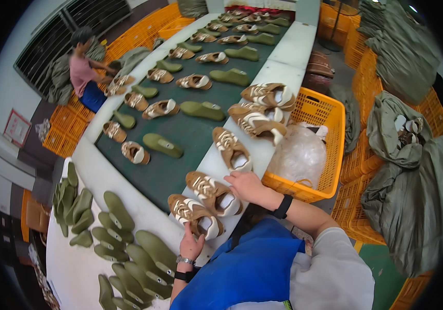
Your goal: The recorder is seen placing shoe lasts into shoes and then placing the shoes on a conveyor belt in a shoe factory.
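Note:
At the near end of the white ledge, my left hand point(191, 245) has its fingers around the heel of a brown-and-white lace-up sneaker point(185, 207). Beside it lies a second such sneaker point(204, 186), with my right hand point(246, 186) closed at its outer side. The right fingertips are partly hidden against the shoe. Just beyond that hand, a third sneaker point(226, 142) rests with its heel close to my knuckles. Farther along the ledge sit more of the same sneakers point(255, 120). White material shows inside their openings.
A dark green belt point(175, 142) carries rows of sneakers and green shoe lasts point(202, 110). More lasts point(152, 250) cover the white table at left. An orange crate point(337, 150) holding clear plastic stands at right, near draped crates point(410, 191). Another person point(83, 75) works across the belt.

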